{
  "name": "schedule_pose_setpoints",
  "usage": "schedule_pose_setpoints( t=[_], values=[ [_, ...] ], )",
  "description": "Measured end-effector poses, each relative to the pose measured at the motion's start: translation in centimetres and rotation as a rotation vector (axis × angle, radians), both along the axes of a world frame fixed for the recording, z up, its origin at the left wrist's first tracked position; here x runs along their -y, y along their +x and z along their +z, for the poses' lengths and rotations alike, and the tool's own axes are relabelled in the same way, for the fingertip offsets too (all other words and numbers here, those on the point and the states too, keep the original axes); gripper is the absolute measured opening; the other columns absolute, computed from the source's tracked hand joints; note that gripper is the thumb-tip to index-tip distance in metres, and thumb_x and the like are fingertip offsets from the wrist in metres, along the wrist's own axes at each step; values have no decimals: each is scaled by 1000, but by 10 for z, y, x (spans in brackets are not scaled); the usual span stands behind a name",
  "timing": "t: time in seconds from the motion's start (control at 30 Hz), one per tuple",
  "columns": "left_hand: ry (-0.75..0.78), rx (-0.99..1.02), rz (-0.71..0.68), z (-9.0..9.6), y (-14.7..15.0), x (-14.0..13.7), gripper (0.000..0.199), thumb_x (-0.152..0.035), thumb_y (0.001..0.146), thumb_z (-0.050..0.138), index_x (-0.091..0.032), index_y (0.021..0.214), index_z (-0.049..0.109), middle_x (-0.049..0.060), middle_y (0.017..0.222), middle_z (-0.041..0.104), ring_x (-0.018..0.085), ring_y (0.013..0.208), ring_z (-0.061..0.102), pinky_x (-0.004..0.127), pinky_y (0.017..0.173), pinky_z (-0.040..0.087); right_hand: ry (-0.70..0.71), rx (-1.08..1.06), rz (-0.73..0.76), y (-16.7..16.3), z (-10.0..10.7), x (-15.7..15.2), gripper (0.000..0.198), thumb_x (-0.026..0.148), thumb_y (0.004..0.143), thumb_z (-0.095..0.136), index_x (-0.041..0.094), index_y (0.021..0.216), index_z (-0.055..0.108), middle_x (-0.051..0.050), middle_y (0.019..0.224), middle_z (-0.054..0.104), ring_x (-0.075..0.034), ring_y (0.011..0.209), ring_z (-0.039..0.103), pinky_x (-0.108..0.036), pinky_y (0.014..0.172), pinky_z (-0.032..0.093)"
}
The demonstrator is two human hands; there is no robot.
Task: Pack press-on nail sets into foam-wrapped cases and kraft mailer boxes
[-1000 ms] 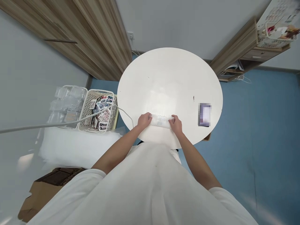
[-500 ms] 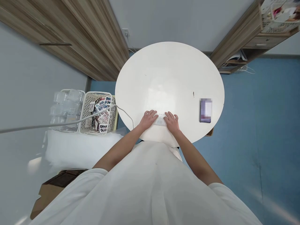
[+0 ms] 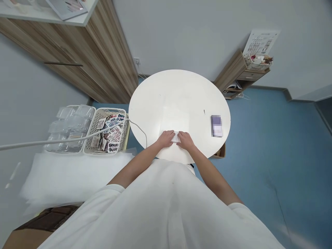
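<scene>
Left hand [image 3: 166, 139] and right hand [image 3: 185, 140] came nearly together in the head view, fingers curled and bent inward, with a small white packet [image 3: 175, 137] pinched between them by its two ends. How hard each hand gripped could not be told, since the fingers covered much of the packet. It sat close to the near edge of a rounded white table [image 3: 178, 90], in front of the person's torso [image 3: 172, 200] — whether flat on the surface or barely lifted was unclear. The step in hand looked, as a judgement, like a two-handed hold that steadied or shaped the packet; any further move would probably call for even pressure from both hands, so that neither end slipped loose. Well to the right on the same table lay a purple-and-white rectangular item [image 3: 217, 126], blurred beyond closer naming. Off to the left, a white perforated basket [image 3: 105, 112] held a heap of printed cards [image 3: 114, 133], with clear plastic boxes [image 3: 84, 112] stacked beside it. A white cable [image 3: 52, 141] crossed above both — its far end reached the table's left side — and white sheeting [image 3: 75, 176] was spread nearer the body.
</scene>
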State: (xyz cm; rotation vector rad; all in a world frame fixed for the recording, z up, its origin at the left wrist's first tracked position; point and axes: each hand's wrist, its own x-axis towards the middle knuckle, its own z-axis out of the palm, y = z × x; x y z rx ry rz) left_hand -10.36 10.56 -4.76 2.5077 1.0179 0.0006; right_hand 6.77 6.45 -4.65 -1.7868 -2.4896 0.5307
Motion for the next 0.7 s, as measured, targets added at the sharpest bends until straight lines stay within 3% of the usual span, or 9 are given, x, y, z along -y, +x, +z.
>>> schedule_pose_setpoints(
  t=[0.17, 0.37, 0.53, 0.7],
  values=[
    [-58, 26, -35, 11, -13, 10, 40, -32, 63, 58, -18, 100, 54, 9, 101, 59, 26, 91, 56, 37, 78, 40, -77, -74, -45, -11, 10, 21, 33, 30, 70, 59, 17, 98, 48, -11, 102, 57, -23, 89, 54, -34, 76, 41],
    [-214, 71, -62, 13, -30, 28, 38, -36, 68, 54, -22, 103, 57, 5, 99, 62, 23, 92, 56, 33, 78, 41, -307, -190, -124, -15, 28, 46, 29, 37, 75, 54, 21, 99, 49, -3, 81, 61, -17, 68, 54, -27, 61, 38],
    [-250, 97, 31, 12, -29, 20, 31, -37, 74, 46, -23, 97, 62, 6, 113, 55, 23, 108, 49, 34, 86, 41, -374, -379, -213, -6, 33, 38, 24, 44, 79, 48, 24, 91, 55, -1, 82, 62, -16, 69, 54, -26, 61, 39],
    [-501, 73, 115, 13, -33, -4, 32, -34, 70, 48, -20, 94, 63, 6, 101, 61, 20, 88, 59, 28, 73, 46, -415, -435, -339, 4, 27, 11, 32, 52, 75, 51, 23, 80, 61, -3, 92, 63, -17, 79, 57, -26, 62, 42]
  ],
)
